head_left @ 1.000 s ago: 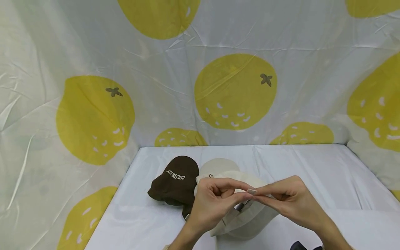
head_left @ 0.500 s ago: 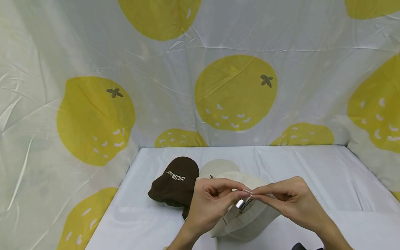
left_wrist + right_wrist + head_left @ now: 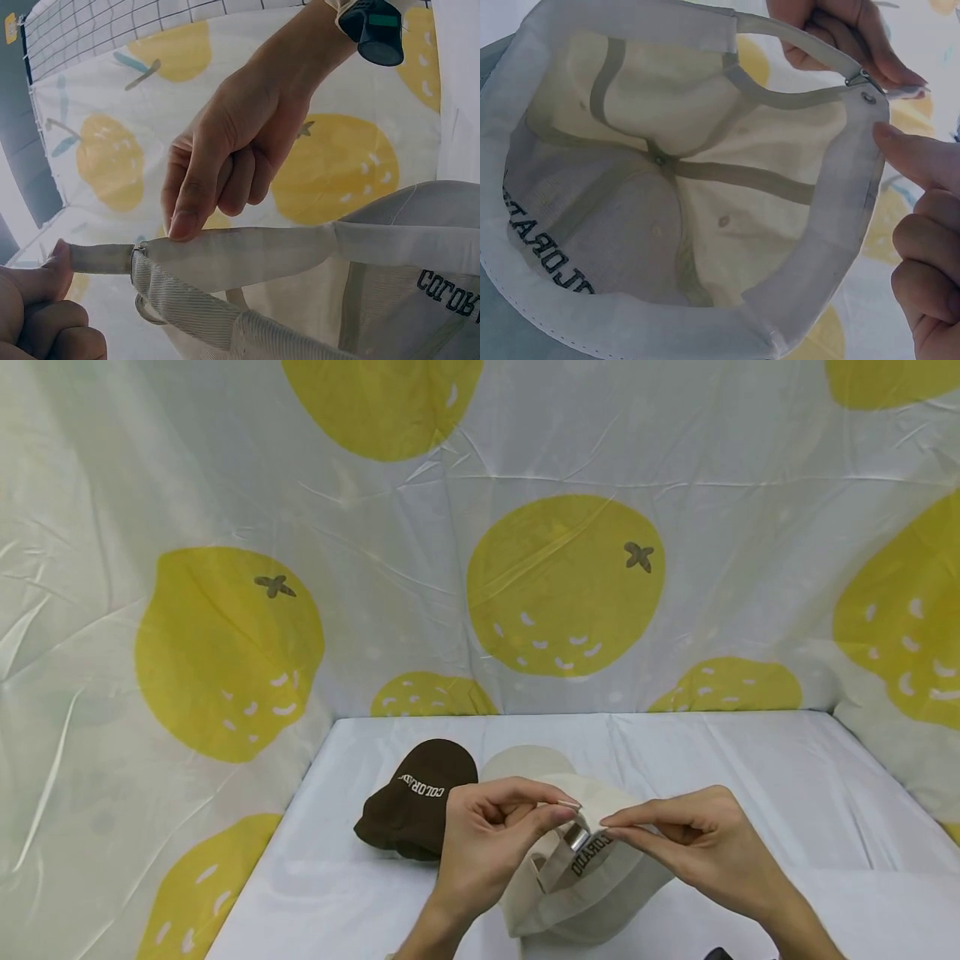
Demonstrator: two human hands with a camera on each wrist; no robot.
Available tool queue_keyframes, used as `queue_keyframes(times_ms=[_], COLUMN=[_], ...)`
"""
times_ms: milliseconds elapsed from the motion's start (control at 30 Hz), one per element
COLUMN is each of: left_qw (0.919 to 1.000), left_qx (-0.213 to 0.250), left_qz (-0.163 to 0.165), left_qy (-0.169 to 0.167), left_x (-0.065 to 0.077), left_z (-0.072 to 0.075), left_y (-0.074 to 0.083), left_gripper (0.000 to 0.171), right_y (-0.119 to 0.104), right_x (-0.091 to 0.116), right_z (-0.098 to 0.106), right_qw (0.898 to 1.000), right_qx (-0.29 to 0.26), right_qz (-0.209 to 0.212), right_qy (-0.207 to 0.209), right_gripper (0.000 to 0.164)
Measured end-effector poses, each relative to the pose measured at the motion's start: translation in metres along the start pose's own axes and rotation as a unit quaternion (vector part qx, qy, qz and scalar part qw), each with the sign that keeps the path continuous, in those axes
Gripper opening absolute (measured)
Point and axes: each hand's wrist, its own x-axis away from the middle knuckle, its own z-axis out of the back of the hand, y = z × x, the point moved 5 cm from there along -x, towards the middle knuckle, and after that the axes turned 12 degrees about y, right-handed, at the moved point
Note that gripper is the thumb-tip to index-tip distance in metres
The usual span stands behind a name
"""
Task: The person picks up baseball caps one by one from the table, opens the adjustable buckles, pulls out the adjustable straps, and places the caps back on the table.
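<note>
Held just above the desk, a cream cap hangs between both hands. The left hand and right hand pinch its back strap, which has slid further through the metal buckle this last second, tightening it. Behind lie a brown cap and another cream cap.

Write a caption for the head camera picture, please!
Two hands, left hand and right hand, pinch the strap of a cream cap beside a brown cap.
</note>
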Motion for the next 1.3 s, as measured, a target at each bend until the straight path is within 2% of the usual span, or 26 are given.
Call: queue_keyframes(times_ms=[100, 533, 700, 833, 1300], left_qw=[0.9999, 0.9978, 0.9976, 0.9976, 0.9967], left_qx=[0.001, -0.023, -0.021, -0.017, -0.02], left_qz=[0.002, -0.003, -0.009, -0.013, -0.033], left_qy=[0.013, 0.063, 0.065, 0.066, 0.072], left_x=[0.0, -0.002, -0.002, -0.003, -0.003], left_z=[0.002, 0.009, 0.01, 0.009, 0.01], left_y=[0.0, 0.003, 0.004, 0.004, 0.007], left_gripper=[0.006, 0.007, 0.006, 0.005, 0.003], right_y=[-0.001, -0.007, -0.008, -0.01, -0.016], right_x=[0.0, -0.003, -0.004, -0.004, -0.009], right_z=[0.0, -0.001, 0.0, 0.001, -0.001], right_qw=[1.0, 0.999, 0.998, 0.997, 0.997], right_qx=[-0.002, 0.017, 0.045, 0.059, 0.057], right_qz=[0.0, 0.019, 0.026, 0.027, 0.043], right_qy=[0.002, 0.025, 0.033, 0.035, 0.033], right_gripper=[0.031, 0.015, 0.01, 0.014, 0.007])
